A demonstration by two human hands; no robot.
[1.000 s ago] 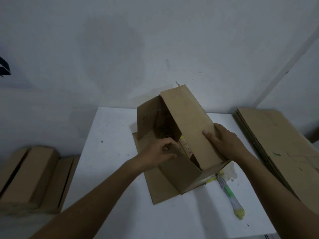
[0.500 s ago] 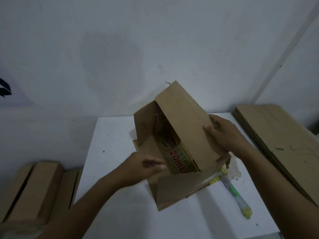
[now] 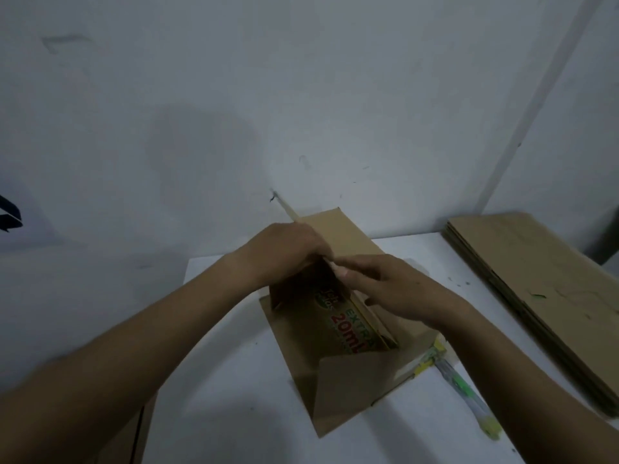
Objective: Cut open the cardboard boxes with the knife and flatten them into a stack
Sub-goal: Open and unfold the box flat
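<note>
- Head view: an opened box [image 3: 335,390] is seen near the middle of a white table [image 3: 227,363], with one long panel raised on edge and a printed inner face marked "EXTRA 20mL" exposed beside it.
- The left hand [image 3: 284,252] is set at the far top of the raised panel, with its fingers bent over the edge and gripping it; the fingertips are hidden inside the box.
- The right hand [image 3: 395,289] is laid against the panel's outer side, fingers nearly straight and thumb at the upper edge, so nothing is clasped by it.
- The step is judged to be the flattening of this box. It is best done by folding the panel down along its crease, with pressure spread evenly by both palms, so that the card is not torn.
- A knife [image 3: 464,390] is seen on the table at the right, its far end at the box's edge; it should be kept clear of the pressing hands.
- A stack [image 3: 536,289] of flattened cardboard is seen to the right, well apart from the box.
- The room is dimly lit, and the table is backed by a plain pale wall [image 3: 301,95].
</note>
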